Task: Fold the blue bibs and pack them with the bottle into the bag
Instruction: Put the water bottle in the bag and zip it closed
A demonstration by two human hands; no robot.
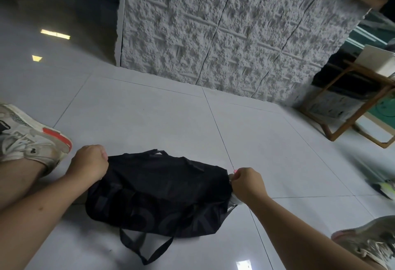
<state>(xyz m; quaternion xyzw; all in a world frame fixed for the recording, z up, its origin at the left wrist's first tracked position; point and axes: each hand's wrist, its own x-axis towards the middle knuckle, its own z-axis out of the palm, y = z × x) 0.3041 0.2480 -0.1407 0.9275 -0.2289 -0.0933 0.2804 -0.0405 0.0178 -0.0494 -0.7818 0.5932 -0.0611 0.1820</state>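
Black bag on the floor: large dark tone-on-tone letters across its near side, low contrast and creased; shapes like "O", "C", "K" partly show, whole word not readable. Sneaker at far left: small dark logo patch near the heel and a mark on the side, too small to read. No other text, numbers or signs legible.

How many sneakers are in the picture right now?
2: one sneaker left of the black bag, another sneaker at lower right, partly cut off.
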